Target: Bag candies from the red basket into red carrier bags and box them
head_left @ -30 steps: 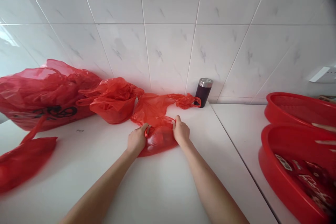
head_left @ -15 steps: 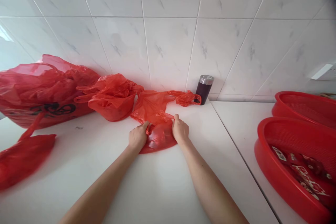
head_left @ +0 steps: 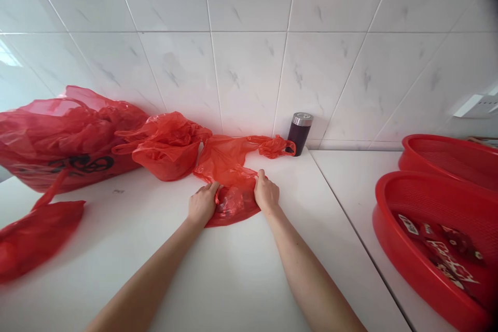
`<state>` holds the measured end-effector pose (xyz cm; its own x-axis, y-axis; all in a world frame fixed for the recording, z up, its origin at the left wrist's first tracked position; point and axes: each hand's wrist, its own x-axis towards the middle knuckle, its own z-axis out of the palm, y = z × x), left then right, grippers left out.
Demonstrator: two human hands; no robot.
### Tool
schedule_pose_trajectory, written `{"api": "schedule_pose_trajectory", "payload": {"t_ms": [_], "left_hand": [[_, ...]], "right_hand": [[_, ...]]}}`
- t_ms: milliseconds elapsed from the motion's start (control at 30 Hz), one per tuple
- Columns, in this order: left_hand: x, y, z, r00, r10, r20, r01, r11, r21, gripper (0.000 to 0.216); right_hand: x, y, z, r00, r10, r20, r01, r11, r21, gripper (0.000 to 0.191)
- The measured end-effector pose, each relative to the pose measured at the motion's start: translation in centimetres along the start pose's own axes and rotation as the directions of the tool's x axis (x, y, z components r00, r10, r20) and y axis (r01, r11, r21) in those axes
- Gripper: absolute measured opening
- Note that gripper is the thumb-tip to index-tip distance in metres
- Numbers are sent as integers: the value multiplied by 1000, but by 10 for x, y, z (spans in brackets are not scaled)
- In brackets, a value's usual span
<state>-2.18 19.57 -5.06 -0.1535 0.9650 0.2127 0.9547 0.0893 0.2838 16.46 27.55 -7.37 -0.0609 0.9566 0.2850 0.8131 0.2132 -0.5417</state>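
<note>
A filled red plastic bag (head_left: 237, 201) lies on the white table in front of me, its thin upper part spread away toward the wall. My left hand (head_left: 203, 202) is closed on the bag's left side, with the thumb and fingers pinching the plastic. On the opposite side my right hand (head_left: 266, 190) grips the bag's edge, fingers curled round it. What is inside the bag cannot be made out through the shiny film.
Other red plastic bags stand left: a knotted one (head_left: 167, 150), a large one with black print (head_left: 70, 140), and a small one (head_left: 42, 238) at the table's edge. A dark flask (head_left: 299, 135) stands by the tiled wall. Red baskets (head_left: 383, 218) occupy the right; the nearer holds printed red packets.
The view has shifted slightly. Both hands keep their hold on the bag, and its filled part looks a little flatter than before.
</note>
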Motion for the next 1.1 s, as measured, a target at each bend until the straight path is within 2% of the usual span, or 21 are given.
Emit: {"api": "schedule_pose_trajectory", "payload": {"t_ms": [167, 267, 333, 400, 433, 467, 500, 533, 567, 600, 633, 667, 733, 800, 867, 933, 967, 1033, 1100], "left_hand": [[-20, -6, -9, 997, 10, -77, -24, 983, -180, 30], [-36, -7, -23, 994, -36, -104, 5, 958, -286, 38], [-42, -9, -36, 996, -92, -4, 79, 878, -473, 43], [-44, -12, -52, 971, -112, 210, 227, 698, -679, 45], [-42, -14, -61, 953, -120, 279, 292, 616, -732, 45], [-40, -14, -69, 949, -157, 272, 312, 579, -753, 44], [-36, -13, -76, 960, -224, 168, 273, 609, -745, 44], [-32, -9, -81, 960, -281, -14, 189, 683, -705, 43], [-27, -3, -84, 935, -278, -220, 82, 775, -627, 42], [-22, 6, -84, 905, -200, -376, -27, 854, -519, 40], [-16, 16, -82, 893, -76, -443, -126, 903, -411, 38], [-11, 27, -78, 911, 51, -408, -202, 920, -335, 37], [-3, 47, -69, 962, 226, -155, -264, 914, -307, 33], [2, 58, -65, 962, 261, 77, -220, 913, -343, 22], [1, 57, -73, 951, 253, 180, -172, 911, -375, 14], [-5, 43, -92, 944, 245, 223, -141, 906, -399, 17], [-10, 33, -105, 939, 227, 257, -100, 899, -427, 18], [-24, 6, -130, 924, 150, 352, 51, 864, -501, 21], [-41, -25, -151, 905, 32, 424, 237, 789, -566, 27]], "right_hand": [[4, 8, -24, 981, 140, -132, -110, 972, 207, 25], [7, 9, -40, 964, 179, -194, -106, 936, 335, 25], [8, 6, -49, 960, 172, -221, -69, 911, 407, 24], [8, -1, -58, 960, 142, -239, -15, 885, 466, 24], [8, -5, -63, 962, 122, -243, 13, 873, 488, 24], [8, -10, -68, 965, 94, -243, 45, 858, 512, 24], [8, -15, -74, 969, 58, -242, 85, 837, 541, 24], [8, -20, -79, 970, 16, -242, 130, 809, 574, 23], [7, -25, -85, 969, -32, -243, 178, 773, 609, 23], [7, -30, -90, 966, -80, -244, 224, 731, 644, 22], [6, -35, -95, 962, -126, -243, 261, 688, 677, 22], [6, -39, -99, 958, -164, -234, 284, 651, 704, 21], [6, -46, -106, 959, -205, -196, 281, 595, 753, 21], [9, -48, -108, 968, -164, -191, 250, 537, 806, 22], [14, -44, -107, 971, -37, -235, 223, 482, 847, 25], [22, -34, -101, 965, 87, -247, 179, 469, 865, 27], [26, -27, -97, 966, 118, -231, 143, 501, 853, 28], [32, -12, -86, 976, 126, -180, 69, 602, 795, 31], [38, 3, -73, 978, 124, -169, 34, 701, 712, 33]]}}
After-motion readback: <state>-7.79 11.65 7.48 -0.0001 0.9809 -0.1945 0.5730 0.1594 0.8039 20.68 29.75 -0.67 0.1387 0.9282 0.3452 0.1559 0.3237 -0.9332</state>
